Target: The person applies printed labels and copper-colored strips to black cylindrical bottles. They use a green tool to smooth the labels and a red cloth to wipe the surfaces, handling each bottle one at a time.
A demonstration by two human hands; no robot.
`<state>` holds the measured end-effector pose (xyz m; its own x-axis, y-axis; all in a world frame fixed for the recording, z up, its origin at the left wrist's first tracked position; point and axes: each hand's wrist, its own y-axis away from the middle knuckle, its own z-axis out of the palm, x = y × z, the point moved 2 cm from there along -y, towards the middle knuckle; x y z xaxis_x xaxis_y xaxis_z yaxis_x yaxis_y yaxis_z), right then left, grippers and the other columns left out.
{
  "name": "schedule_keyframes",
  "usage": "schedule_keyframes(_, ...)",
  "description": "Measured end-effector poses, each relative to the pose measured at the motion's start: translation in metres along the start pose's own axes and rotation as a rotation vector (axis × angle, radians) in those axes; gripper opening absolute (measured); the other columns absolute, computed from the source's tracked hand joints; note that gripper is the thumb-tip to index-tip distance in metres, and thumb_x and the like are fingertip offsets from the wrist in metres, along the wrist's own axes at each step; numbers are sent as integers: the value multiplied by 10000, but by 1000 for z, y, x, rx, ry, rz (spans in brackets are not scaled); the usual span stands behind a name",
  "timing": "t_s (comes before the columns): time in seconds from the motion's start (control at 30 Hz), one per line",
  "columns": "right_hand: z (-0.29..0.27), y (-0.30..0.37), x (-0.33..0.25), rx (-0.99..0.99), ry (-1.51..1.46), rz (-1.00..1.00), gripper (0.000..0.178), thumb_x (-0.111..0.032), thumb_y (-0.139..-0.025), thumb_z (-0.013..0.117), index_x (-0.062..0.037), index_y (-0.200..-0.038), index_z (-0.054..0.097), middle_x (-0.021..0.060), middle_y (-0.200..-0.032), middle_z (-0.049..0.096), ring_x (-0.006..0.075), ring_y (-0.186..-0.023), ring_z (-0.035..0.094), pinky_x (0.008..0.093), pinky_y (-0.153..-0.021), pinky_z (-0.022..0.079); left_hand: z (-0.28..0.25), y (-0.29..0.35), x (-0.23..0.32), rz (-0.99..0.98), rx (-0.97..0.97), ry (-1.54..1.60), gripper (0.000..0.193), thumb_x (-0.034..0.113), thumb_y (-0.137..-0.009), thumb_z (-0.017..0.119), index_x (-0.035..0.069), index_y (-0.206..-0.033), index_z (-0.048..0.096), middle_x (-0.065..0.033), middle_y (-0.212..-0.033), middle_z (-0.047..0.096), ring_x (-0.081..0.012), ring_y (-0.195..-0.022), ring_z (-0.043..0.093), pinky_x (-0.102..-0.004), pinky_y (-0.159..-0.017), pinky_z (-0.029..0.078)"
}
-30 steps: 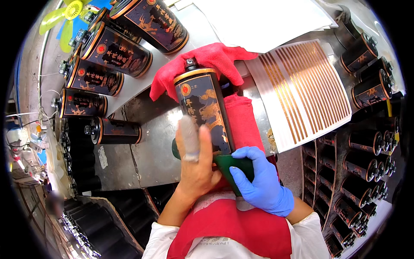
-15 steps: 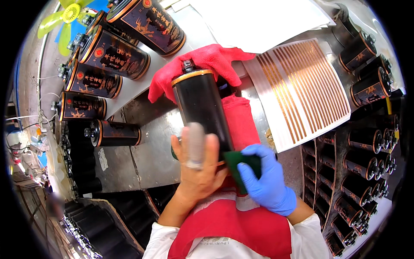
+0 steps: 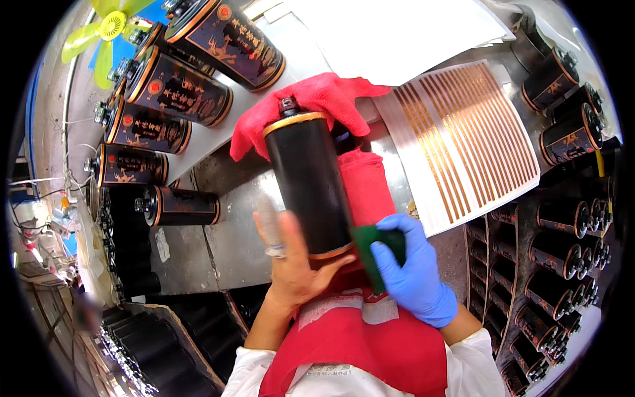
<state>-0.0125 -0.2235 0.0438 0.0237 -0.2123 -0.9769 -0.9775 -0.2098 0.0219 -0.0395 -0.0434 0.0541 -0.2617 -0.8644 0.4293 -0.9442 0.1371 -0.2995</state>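
Note:
A black bottle (image 3: 307,185) with a gold band at each end lies on red cloth in front of me, its neck pointing away. The cloth (image 3: 331,89) is bunched around the neck end, and a red pad (image 3: 370,182) shows along the bottle's right side. My left hand (image 3: 294,268) is bare, with a pale cover on one finger. Its fingers are spread beside the bottle's near left end, and the thumb reaches toward the base; whether it touches is unclear. In a blue glove, my right hand (image 3: 417,278) grips a dark green scouring pad (image 3: 380,255) close to the base's right edge.
A sheet of gold strips (image 3: 463,142) lies right of the cloth, below white paper (image 3: 397,33). Printed black bottles (image 3: 178,86) stand at the far left, one lying nearer (image 3: 182,206). Racks of bottles (image 3: 555,251) line the right side. A yellow-green fan (image 3: 111,26) is at upper left.
My left hand has swung left and down off the bottle's side, uncovering its near gold band. The right hand with the scouring pad has shifted slightly right.

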Motion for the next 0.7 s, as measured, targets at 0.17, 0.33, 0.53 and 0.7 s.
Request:
schedule_keyframes(0.17, 8, 3, 9, -48, -39, 33, 298, -135, -854, 618, -48, -1114, 501, 141, -956, 619, 244, -853, 645, 322, -751, 501, 16, 8, -18, -198, -115, 327, 982, 174, -724, 745, -103, -1407, 96, -264, -1347, 389, -427, -1239, 384, -435, -1031, 317)
schedule_keyframes(0.33, 2, 1, 25, -21, 22, 160, 296, -127, -865, 604, -26, -1118, 487, 139, -987, 582, 222, -905, 596, 316, -803, 467, 27, 23, -45, -76, -37, 504, 1088, 226, -757, 748, -82, -1408, -68, -280, -1347, 405, -367, -1141, 535, -440, -951, 410)
schedule_keyframes(0.53, -1, 5, -3, -57, 6, 23, 287, -81, -863, 599, 0, -1118, 496, 130, -1014, 575, 174, -927, 578, 289, -829, 453, 8, 7, -23, -12, 66, 152, 1174, 300, -696, 797, -80, -1414, -51, -229, -1303, 467, -338, -1176, 500, -392, -1009, 350)
schedule_keyframes(0.7, -13, -21, 25, -47, -340, 328, 296, -87, -852, 593, 1, -1124, 516, 66, -1009, 587, 148, -956, 553, 283, -884, 426, 18, 7, -35, 54, 97, 356, 1036, 158, -676, 813, -68, -1410, 119, -294, -1296, 379, -414, -1108, 522, -413, -923, 442)
